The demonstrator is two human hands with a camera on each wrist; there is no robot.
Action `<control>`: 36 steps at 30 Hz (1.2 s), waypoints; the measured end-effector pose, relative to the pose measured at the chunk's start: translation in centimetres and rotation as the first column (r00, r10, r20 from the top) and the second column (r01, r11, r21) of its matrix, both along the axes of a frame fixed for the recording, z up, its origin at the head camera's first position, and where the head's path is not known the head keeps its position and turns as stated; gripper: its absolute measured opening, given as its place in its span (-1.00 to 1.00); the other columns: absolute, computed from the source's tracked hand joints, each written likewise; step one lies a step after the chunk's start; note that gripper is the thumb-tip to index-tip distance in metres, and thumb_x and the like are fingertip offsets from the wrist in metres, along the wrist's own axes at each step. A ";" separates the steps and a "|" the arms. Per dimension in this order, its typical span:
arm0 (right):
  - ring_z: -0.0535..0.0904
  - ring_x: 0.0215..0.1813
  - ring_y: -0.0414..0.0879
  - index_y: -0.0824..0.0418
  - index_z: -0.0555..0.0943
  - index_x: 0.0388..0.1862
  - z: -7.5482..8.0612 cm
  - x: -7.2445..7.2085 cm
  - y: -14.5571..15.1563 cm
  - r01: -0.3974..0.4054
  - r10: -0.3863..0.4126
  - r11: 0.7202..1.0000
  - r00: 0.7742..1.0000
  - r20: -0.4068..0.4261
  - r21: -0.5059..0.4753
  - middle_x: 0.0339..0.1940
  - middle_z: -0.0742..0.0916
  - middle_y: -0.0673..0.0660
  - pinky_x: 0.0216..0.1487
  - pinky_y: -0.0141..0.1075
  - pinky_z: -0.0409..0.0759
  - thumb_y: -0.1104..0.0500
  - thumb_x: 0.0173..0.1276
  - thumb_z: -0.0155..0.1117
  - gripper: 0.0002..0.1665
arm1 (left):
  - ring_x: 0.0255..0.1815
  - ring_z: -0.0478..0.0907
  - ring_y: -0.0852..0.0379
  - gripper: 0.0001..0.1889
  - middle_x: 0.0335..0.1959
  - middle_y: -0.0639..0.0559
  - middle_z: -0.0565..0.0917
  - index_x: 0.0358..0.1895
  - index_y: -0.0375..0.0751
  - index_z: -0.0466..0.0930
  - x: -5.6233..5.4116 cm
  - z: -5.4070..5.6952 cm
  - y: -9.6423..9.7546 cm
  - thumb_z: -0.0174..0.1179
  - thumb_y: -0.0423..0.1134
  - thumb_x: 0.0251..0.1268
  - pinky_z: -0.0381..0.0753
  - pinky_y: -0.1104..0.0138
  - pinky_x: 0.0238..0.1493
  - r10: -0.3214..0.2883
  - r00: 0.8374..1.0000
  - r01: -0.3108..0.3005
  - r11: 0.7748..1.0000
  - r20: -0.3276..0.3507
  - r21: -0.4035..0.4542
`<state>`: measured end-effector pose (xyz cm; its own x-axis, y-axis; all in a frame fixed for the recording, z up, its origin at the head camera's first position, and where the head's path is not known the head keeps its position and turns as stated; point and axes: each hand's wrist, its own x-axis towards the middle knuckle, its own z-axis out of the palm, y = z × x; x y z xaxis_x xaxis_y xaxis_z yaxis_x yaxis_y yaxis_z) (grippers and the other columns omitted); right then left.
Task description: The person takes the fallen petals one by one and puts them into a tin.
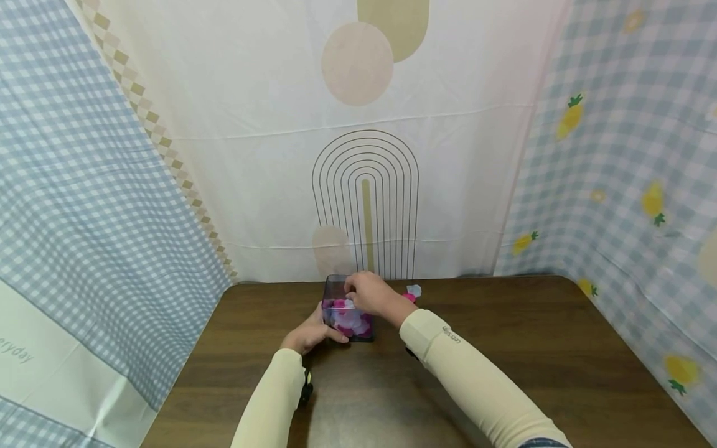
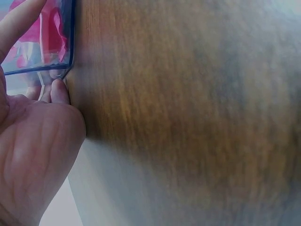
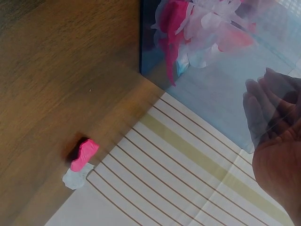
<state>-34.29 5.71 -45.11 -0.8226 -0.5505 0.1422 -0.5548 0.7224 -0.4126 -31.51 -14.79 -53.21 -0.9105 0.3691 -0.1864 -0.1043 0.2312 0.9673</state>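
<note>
A clear, dark-edged plastic box (image 1: 366, 338) stands near the back of the table, with pink and white petals (image 1: 348, 320) heaped inside. My left hand (image 1: 309, 333) grips its left side, the thumb along the near wall and the other fingers around the side. Over the box's upper part, my right hand (image 1: 366, 292) reaches in with bent fingers. Through the see-through wall, the right wrist view shows that hand (image 3: 277, 117) apart from the petals (image 3: 202, 28), with nothing visible in its loosely curled fingers.
A pink petal (image 3: 84, 154) and a whitish petal (image 3: 75, 178) lie on the wooden table (image 1: 504, 348) by its back edge, right of the box. A patterned white cloth (image 1: 269, 199) hangs right behind the table, with checked cloths on both sides.
</note>
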 end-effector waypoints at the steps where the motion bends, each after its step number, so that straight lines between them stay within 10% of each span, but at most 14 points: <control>1: 0.66 -0.01 0.00 0.16 0.72 -0.13 0.0 0.0 0.0 0.000 0.000 1.000 1.000 -0.002 0.002 -0.13 0.80 0.10 0.08 -0.07 0.65 0.19 0.58 0.30 -0.90 | 0.45 0.48 -0.09 0.21 0.53 -0.17 0.45 0.62 -0.02 -0.02 0.0 0.0 0.0 0.57 -0.57 -0.09 0.22 -0.18 0.67 0.001 1.000 -0.001 1.000 0.002 0.001; 36: 0.68 0.07 0.04 0.21 0.74 -0.07 0.0 0.3 0.0 0.011 -0.011 1.000 1.000 -0.008 -0.018 -0.05 0.81 0.15 0.17 -0.02 0.67 0.20 0.60 0.28 -0.86 | 0.40 0.53 -0.03 0.19 0.50 -0.17 0.51 0.61 -0.07 0.03 0.1 0.0 0.0 0.58 -0.58 -0.10 0.31 -0.11 0.65 0.005 1.000 -0.005 1.000 0.001 0.021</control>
<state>-33.97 5.66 -45.08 -0.8273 -0.5388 0.1590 -0.5504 0.7208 -0.4213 -31.45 -14.74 -53.22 -0.9121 0.3687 -0.1791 -0.1059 0.2101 0.9719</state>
